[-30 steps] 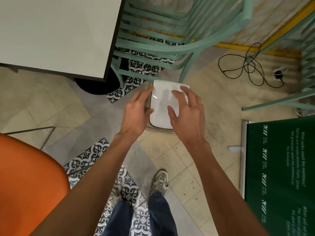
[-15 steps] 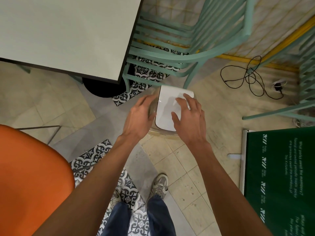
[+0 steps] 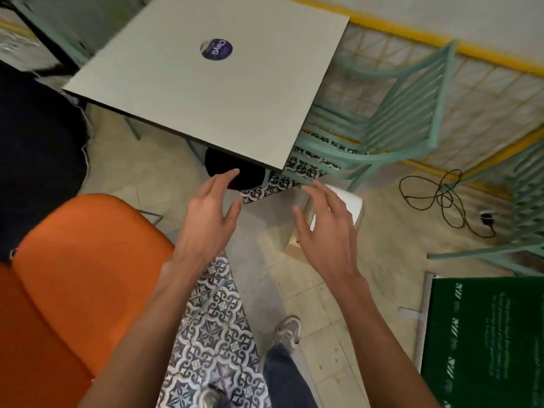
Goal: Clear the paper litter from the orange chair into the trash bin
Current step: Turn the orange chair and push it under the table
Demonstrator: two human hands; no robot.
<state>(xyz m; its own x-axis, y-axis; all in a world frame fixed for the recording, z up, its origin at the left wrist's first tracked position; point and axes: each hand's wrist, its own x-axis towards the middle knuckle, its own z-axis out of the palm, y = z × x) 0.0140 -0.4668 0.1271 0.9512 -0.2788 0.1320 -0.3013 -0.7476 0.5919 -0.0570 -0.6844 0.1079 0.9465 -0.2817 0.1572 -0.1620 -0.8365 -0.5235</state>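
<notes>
The orange chair (image 3: pixel 73 278) fills the lower left; the part of its seat in view bears no paper. The white-lidded trash bin (image 3: pixel 351 203) stands on the floor right of centre, its lid down and partly hidden behind my right hand (image 3: pixel 326 231). That hand hovers above the bin with fingers spread and holds nothing. My left hand (image 3: pixel 210 213) is lifted to the left of the bin, over the floor, fingers relaxed and empty. No paper litter shows anywhere in view.
A grey square table (image 3: pixel 206 83) with a purple sticker stands ahead, a teal slatted chair (image 3: pixel 382 128) behind the bin. A black cable (image 3: pixel 441 198) lies on the floor at right. A green sign board (image 3: pixel 482 340) lies at lower right. My shoes stand on patterned tiles.
Both hands have lifted off the bin lid and spread apart, the left one moving leftward. The view has swung up and left, showing more of the table and the orange chair.
</notes>
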